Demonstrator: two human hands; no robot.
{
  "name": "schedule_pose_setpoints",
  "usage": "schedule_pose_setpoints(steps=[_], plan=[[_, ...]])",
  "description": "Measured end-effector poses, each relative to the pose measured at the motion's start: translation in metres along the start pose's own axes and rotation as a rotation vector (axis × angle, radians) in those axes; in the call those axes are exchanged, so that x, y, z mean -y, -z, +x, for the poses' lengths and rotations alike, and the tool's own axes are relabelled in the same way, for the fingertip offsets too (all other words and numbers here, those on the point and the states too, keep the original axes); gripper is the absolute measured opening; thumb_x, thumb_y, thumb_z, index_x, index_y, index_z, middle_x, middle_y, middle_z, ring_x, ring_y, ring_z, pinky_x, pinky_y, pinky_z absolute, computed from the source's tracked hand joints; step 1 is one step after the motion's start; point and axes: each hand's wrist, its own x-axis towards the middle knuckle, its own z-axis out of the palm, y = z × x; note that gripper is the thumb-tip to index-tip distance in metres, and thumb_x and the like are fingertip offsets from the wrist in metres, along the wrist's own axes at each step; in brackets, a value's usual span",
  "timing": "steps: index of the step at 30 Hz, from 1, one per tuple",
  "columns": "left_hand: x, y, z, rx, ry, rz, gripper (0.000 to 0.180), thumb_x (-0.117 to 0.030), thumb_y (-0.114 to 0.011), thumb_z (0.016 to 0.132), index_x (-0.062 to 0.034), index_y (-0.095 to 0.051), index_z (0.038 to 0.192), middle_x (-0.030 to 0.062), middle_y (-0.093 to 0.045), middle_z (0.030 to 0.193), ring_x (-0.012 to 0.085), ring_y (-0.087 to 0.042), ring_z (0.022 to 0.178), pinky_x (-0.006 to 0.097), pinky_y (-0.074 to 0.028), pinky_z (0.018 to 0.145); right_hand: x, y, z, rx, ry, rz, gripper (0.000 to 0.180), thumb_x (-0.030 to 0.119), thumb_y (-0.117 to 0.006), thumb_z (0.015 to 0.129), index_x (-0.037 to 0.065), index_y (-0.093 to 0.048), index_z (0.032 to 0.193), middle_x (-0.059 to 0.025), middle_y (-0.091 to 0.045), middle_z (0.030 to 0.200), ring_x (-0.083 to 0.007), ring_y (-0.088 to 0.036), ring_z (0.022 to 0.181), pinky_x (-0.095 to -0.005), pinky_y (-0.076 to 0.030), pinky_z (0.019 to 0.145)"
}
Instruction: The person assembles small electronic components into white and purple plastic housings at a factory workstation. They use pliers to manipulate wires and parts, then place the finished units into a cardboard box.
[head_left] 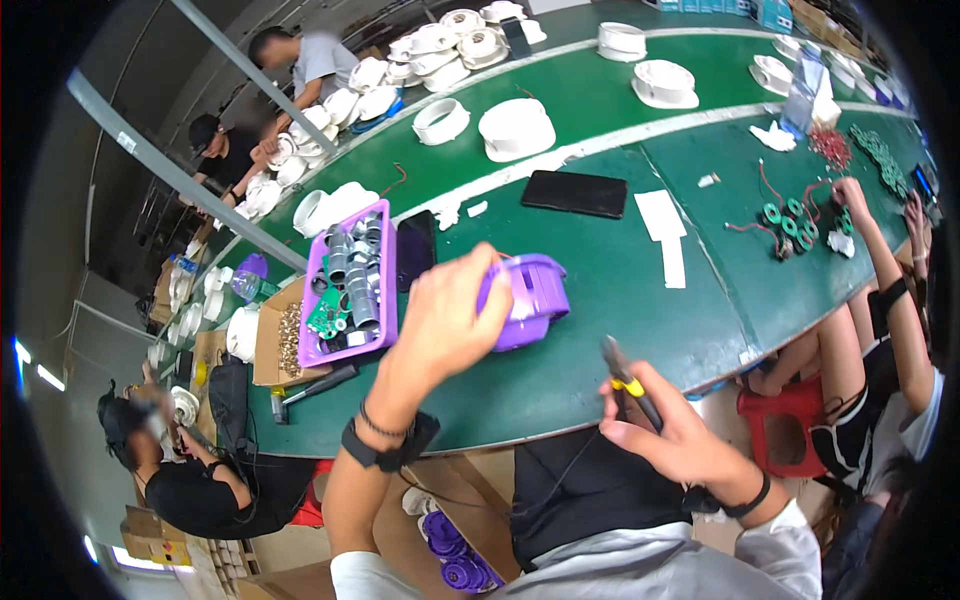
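My left hand (450, 310) is closed on a purple plastic housing (543, 290), gripping its left side just above the green table. Part of the housing is hidden behind the fingers. In my right hand (685, 430), held at the table's front edge, is a pair of pliers (624, 374) with yellow and black handles. Their jaws point up and left, apart from the housing. A purple basket (388, 300) of grey cylindrical parts and green circuit boards stands left of my left hand. Beside it sits a cardboard box (267, 345) of small brass-coloured pieces.
A black tablet-like slab (574, 194) and white paper strips (664, 235) lie beyond the housing. A screwdriver-like tool (318, 385) lies near the basket. Green wired coils (790, 225) are by a co-worker's hand (852, 200) at right. White housings (516, 130) stand on the green belt behind.
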Motion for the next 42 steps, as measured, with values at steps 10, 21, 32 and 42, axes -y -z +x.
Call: schedule_pose_setpoints(steps=[10,21,32,42], plan=[[0.017,0.003,0.075,0.335,0.047,0.016,0.042,-0.032,-0.048,0.09,0.0085,-0.061,0.09,0.0322,-0.063,0.088,0.0457,-0.063,0.084,0.05,-0.047,0.078,0.01,0.009,0.068,0.224,-0.455,0.182,0.025,0.005,-0.049,0.092,-0.002,-0.053,0.115,-0.0088,-0.061,0.093,-0.0147,-0.062,0.079,-0.0298,-0.054,0.075],[0.052,-0.002,0.091,0.421,0.053,0.082,0.039,-0.025,-0.036,0.093,0.0035,-0.062,0.092,0.0349,-0.061,0.106,0.0504,-0.058,0.098,0.052,-0.045,0.089,0.045,0.02,0.094,0.177,-0.283,-0.662,0.039,0.027,-0.046,0.093,-0.008,-0.058,0.106,-0.0297,-0.065,0.099,-0.0421,-0.064,0.098,-0.0466,-0.048,0.085],[0.001,-0.015,0.101,0.41,-0.093,0.509,0.025,-0.013,-0.041,0.093,0.0044,-0.058,0.097,0.0358,-0.062,0.1,0.05,-0.062,0.1,0.053,-0.051,0.085,0.083,0.025,0.092,0.235,-0.329,-1.119,0.031,0.02,-0.045,0.091,-0.007,-0.048,0.105,-0.0274,-0.06,0.094,-0.0425,-0.059,0.094,-0.0497,-0.045,0.084],[-0.038,-0.017,0.1,0.409,0.122,0.358,0.044,-0.025,-0.034,0.094,0.0064,-0.063,0.101,0.0383,-0.058,0.114,0.0513,-0.056,0.11,0.052,-0.042,0.099,0.074,0.032,0.081,0.198,-0.291,-1.18,0.032,0.02,-0.045,0.091,-0.008,-0.046,0.106,-0.0273,-0.057,0.104,-0.0449,-0.056,0.103,-0.0506,-0.043,0.091]])
